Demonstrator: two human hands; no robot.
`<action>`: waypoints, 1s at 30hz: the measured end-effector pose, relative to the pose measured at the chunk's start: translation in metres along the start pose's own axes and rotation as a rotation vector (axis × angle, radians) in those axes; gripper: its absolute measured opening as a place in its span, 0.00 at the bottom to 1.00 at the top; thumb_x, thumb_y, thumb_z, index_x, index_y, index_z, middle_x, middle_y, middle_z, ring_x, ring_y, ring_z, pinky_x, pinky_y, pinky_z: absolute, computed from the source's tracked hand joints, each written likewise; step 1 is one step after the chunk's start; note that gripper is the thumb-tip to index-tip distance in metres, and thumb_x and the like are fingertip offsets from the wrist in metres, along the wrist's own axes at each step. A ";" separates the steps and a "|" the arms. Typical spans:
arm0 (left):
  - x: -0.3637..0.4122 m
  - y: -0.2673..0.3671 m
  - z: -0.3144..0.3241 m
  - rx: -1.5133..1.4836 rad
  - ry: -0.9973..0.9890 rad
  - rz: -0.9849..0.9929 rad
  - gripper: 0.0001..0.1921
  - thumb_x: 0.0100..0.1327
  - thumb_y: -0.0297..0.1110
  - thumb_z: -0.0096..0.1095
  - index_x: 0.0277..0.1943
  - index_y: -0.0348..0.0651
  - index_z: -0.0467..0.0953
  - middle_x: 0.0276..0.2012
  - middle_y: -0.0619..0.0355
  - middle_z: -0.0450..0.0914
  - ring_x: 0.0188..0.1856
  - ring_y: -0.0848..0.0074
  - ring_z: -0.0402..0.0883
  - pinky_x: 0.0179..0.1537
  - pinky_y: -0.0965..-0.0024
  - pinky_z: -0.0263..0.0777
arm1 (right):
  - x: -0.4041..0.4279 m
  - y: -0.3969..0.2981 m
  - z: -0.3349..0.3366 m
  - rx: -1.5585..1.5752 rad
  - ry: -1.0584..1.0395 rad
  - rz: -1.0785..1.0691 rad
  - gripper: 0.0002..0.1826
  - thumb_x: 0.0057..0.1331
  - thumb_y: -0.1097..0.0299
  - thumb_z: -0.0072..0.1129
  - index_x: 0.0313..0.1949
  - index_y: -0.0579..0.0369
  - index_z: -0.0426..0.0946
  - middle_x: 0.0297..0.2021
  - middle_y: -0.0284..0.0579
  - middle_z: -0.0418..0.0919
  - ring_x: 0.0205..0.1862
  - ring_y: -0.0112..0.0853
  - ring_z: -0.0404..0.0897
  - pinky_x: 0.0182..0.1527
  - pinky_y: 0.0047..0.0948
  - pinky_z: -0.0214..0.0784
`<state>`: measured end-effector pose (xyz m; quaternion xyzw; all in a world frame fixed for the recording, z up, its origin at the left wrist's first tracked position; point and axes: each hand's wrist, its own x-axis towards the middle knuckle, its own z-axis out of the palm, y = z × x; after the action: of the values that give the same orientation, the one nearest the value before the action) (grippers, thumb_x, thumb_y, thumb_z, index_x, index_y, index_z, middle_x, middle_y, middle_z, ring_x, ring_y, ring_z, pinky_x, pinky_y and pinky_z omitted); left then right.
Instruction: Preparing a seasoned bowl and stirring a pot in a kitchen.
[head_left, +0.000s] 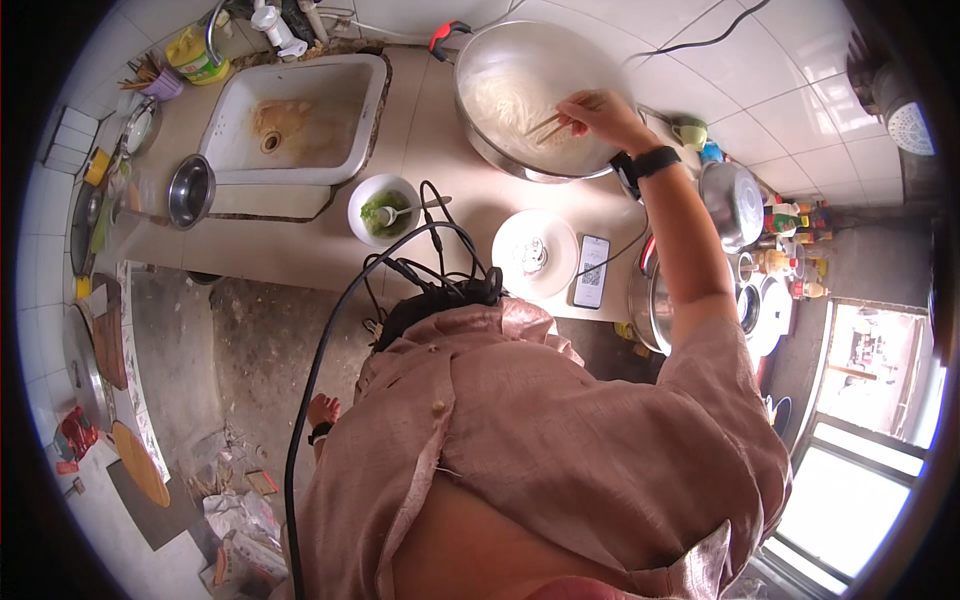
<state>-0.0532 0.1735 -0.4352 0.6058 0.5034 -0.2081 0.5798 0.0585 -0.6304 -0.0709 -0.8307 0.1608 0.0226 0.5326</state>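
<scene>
My right hand grips a pair of wooden chopsticks over a large steel pan at the back of the counter. The chopsticks' tips reach into pale noodles in cloudy, steamy liquid. Beside my body, below the counter's front edge, hangs my left hand; its fingers look loosely apart and nothing shows in it. A white bowl of chopped greens with a spoon stands left of the pan. Nearer me is a white plate with a cartoon print.
A phone displaying a printed-style code lies by the plate. Black cables loop across the view. Left are a stained sink and a steel bowl. Another steel pot, an upturned basin and bottles are right.
</scene>
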 end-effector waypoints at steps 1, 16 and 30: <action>0.001 0.000 0.004 0.001 -0.006 -0.004 0.13 0.67 0.29 0.53 0.52 0.33 0.72 0.43 0.51 0.76 0.46 0.62 0.80 0.47 0.62 0.77 | -0.005 -0.009 -0.001 -0.006 0.003 0.003 0.12 0.65 0.66 0.57 0.36 0.65 0.80 0.27 0.40 0.83 0.23 0.22 0.78 0.29 0.19 0.72; -0.049 0.021 0.009 0.842 -0.188 0.352 0.09 0.66 0.28 0.54 0.44 0.30 0.72 0.39 0.50 0.77 0.44 0.66 0.80 0.46 0.65 0.77 | 0.015 0.028 0.016 -0.435 0.176 -0.178 0.13 0.65 0.64 0.56 0.41 0.61 0.81 0.34 0.49 0.84 0.36 0.35 0.83 0.42 0.28 0.73; -0.045 0.007 0.009 0.130 0.047 -0.019 0.08 0.66 0.28 0.52 0.42 0.31 0.74 0.39 0.50 0.78 0.44 0.64 0.80 0.42 0.65 0.77 | 0.031 0.031 -0.009 -0.408 0.318 -0.068 0.14 0.64 0.61 0.55 0.40 0.59 0.80 0.27 0.51 0.81 0.29 0.35 0.82 0.36 0.29 0.73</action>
<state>-0.0626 0.1500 -0.3966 0.6423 0.5078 -0.2317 0.5253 0.0771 -0.6577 -0.1010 -0.9189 0.2067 -0.0942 0.3225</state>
